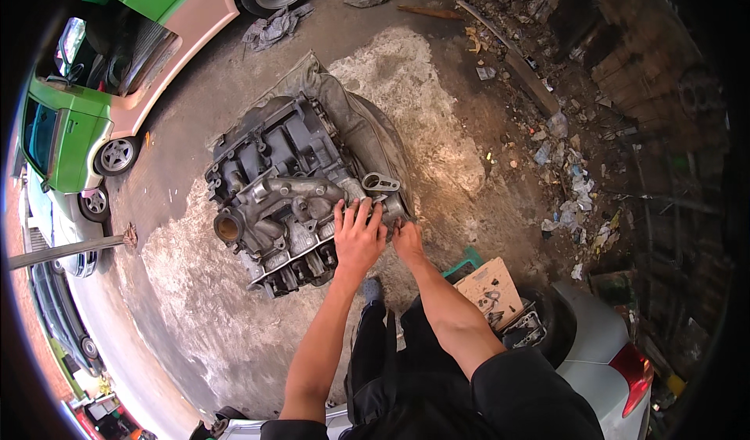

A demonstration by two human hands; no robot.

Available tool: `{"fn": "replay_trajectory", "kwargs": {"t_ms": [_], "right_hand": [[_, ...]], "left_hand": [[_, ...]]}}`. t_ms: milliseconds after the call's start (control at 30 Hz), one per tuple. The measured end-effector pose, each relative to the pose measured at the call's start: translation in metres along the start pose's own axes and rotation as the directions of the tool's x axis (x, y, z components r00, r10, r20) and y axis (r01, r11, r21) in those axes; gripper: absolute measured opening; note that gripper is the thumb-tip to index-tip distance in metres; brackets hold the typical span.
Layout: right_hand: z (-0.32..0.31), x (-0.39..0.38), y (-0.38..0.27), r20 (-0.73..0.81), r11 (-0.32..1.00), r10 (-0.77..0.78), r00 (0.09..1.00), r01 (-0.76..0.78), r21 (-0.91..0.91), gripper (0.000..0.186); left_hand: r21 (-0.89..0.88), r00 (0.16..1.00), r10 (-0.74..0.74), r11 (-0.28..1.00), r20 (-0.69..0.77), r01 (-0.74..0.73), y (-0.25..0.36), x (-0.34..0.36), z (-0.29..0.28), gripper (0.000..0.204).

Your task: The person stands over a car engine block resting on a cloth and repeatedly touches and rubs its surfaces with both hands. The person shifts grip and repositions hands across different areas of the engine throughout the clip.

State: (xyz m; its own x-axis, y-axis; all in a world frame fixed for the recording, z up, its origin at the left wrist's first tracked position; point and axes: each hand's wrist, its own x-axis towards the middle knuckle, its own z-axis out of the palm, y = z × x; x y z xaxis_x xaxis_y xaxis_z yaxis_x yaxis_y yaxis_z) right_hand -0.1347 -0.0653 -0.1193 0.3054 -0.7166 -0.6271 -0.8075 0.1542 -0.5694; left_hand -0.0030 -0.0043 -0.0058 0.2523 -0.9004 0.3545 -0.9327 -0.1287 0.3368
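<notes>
A grey metal engine point(277, 186) lies in front of me on a grey cloth cover point(373, 131). My left hand point(359, 235) rests on the engine's near right part, fingers spread and laid over the metal. Close to its right, my right hand point(408, 243) is at the engine's right end with its fingers curled together; what they hold, if anything, is hidden. Just beyond both hands sits a light metal piece with a round hole point(381, 182). On the engine's left, a round pipe opening point(227, 226) faces outward.
A board with small parts point(491, 293) and a green crate point(467, 262) are at my right, beside a silver car's rear point(598, 338). A green and pink van point(74, 139) stands far left, near a wooden pole point(70, 252). Litter point(576, 190) lines the right side.
</notes>
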Motion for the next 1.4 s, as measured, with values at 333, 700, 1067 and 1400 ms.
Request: {"fn": "replay_trajectory", "kwargs": {"t_ms": [333,700,1067,1400], "right_hand": [[0.093,0.080,0.048,-0.383,0.926,-0.221,0.897,0.316,0.205,0.029],[0.008,0.055,0.032,-0.105,0.967,-0.114,0.988,0.135,0.217,0.024],[-0.028,-0.051,0.006,-0.177,0.941,-0.253,0.951,0.284,0.185,0.040],[-0.039,-0.072,-0.034,-0.062,0.942,-0.333,0.941,0.328,-0.075,0.033]], "left_hand": [[0.020,1.000,-0.026,0.999,0.003,0.026,-0.001,0.003,-0.003,0.037],[0.049,0.999,-0.003,0.999,-0.042,0.005,0.002,0.008,-0.004,0.032],[0.072,0.997,0.027,0.997,-0.074,-0.021,0.001,0.006,-0.002,0.027],[0.087,0.994,0.041,0.996,-0.101,-0.032,-0.001,0.006,0.002,0.025]]}}
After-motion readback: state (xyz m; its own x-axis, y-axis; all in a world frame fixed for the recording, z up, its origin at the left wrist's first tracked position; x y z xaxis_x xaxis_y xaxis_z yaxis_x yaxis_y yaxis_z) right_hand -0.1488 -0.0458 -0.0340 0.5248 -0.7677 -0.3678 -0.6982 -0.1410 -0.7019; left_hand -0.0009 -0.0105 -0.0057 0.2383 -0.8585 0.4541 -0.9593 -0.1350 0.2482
